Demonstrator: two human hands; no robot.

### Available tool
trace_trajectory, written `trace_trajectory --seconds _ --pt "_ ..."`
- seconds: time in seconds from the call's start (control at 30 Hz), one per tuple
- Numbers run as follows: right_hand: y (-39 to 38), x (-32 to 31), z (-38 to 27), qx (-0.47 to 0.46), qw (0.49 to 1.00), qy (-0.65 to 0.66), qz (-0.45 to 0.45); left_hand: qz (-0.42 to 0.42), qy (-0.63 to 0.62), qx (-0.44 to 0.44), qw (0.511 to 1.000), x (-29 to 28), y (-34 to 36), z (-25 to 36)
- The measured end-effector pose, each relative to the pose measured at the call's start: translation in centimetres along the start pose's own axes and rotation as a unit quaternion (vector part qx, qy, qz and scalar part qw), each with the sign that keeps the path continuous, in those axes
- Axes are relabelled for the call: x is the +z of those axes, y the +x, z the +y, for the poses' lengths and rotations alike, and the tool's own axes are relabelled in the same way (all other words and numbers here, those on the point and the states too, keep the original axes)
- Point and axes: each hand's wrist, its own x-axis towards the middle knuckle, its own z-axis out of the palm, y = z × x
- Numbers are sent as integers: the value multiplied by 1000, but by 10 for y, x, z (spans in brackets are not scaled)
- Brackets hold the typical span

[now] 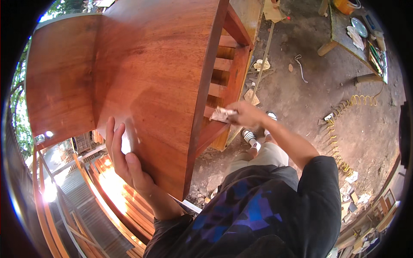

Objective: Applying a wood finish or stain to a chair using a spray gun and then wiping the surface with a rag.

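A large reddish-brown wooden piece of furniture point(159, 64) fills the upper left, with broad glossy panels. Its right side has an open frame with several slats point(221, 64). In my right hand point(248, 114) is a crumpled whitish rag point(221, 115), closed between the fingers. The rag lies against a reddish rail point(211, 134) of that frame. My left hand point(133, 167) is raised by the near left edge of the big panel, fingers stretched out and holding nothing. Whether it touches the panel, I cannot tell.
At the upper right stands a low wooden bench point(348, 43) with an orange bucket point(345, 6) and a round lid point(359, 27). A yellow coiled hose point(332, 142) lies on the dirt floor. Long reddish boards point(116, 185) rest at lower left. Scraps point(350, 198) litter the lower right.
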Motion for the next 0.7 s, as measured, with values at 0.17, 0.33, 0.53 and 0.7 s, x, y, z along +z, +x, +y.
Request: trace_trajectory --seconds 0.17,0.33,0.53,0.7 --pt "29 -53 -30 5 942 -183 281 3 10 -4 1000 1 2 10" --pt "21 4 31 -222 833 -436 259 -8 17 -2 1000 0 1 8" --pt "66 -69 27 -194 814 -445 320 -21 23 5 999 -2 1 9" --pt "93 -117 36 -194 773 -474 374 -23 18 3 1000 0 3 13"
